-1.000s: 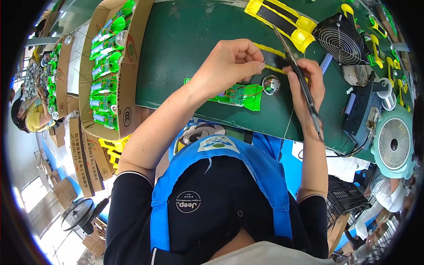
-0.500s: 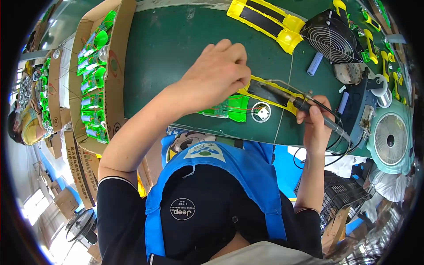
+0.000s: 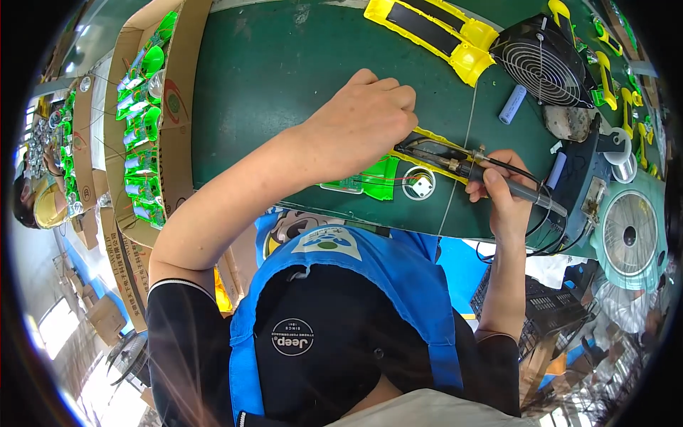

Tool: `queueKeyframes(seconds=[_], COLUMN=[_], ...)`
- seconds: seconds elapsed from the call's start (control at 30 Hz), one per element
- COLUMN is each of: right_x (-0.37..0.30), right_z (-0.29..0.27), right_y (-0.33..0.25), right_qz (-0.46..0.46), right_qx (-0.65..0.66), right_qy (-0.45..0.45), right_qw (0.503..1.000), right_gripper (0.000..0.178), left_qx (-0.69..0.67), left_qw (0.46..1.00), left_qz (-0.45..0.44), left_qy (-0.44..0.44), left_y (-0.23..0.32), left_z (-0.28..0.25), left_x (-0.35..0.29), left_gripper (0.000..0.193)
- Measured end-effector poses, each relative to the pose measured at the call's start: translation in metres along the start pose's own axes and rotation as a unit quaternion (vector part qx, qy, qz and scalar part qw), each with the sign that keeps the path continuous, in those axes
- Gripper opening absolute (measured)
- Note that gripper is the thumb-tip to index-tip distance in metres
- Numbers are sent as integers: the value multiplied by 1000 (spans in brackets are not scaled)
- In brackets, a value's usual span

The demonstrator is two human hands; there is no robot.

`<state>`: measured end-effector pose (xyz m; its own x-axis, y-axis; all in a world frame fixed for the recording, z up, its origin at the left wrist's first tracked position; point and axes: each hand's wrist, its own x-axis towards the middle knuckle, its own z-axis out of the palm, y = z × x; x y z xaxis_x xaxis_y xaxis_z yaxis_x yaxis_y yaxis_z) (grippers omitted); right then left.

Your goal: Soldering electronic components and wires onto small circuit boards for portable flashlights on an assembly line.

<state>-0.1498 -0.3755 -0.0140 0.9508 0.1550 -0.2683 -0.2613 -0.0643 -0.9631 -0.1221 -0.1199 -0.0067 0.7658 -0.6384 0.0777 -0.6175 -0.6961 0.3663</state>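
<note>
My right hand (image 3: 503, 188) grips a soldering iron (image 3: 523, 192) with a thin feed tube along it, its tip pointing left. Beneath the iron lies a yellow plastic housing (image 3: 434, 134) with a dark inside. My left hand (image 3: 366, 117) has its fingers curled together over the housing's left end, close to the iron's tip; whatever it pinches is hidden behind the fingers. Just below sits a green plastic shell (image 3: 382, 178), partly covered by my left wrist. Red wires run from it to a small white square piece in a round clear cup (image 3: 420, 186).
A cardboard box (image 3: 181, 107) on the left holds several green shells with batteries. At the back right are another yellow housing (image 3: 420, 32), a black fan (image 3: 544, 60) and a loose battery (image 3: 512, 104). A solder spool (image 3: 624, 169) and green fan (image 3: 629, 235) stand right.
My left hand has shifted slightly right. The iron has come a little left and lower over the yellow housing, its tip nearer my left fingers.
</note>
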Motion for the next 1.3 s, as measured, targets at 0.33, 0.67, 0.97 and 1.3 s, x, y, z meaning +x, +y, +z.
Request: queueKeyframes(seconds=[0.33,0.67,0.97,1.3], right_x=[0,-13,-22,-17], right_z=[1,-16,-3,-5], right_y=[-1,15,40,43], right_qz=[4,-85,-196,-213], right_qx=[-27,51,66,108], right_qy=[-11,14,97,77], right_qw=[1000,995,973,968], right_gripper=[28,31,33,32], left_qx=[15,17,1,-113], left_qw=[1000,1000,999,991], left_qz=[14,23,-1,-36], left_qy=[-23,-8,-33,62], left_y=[2,1,3,-2], left_z=[-4,-2,-6,-17], left_x=[3,0,2,-13], left_gripper=[4,3,3,3])
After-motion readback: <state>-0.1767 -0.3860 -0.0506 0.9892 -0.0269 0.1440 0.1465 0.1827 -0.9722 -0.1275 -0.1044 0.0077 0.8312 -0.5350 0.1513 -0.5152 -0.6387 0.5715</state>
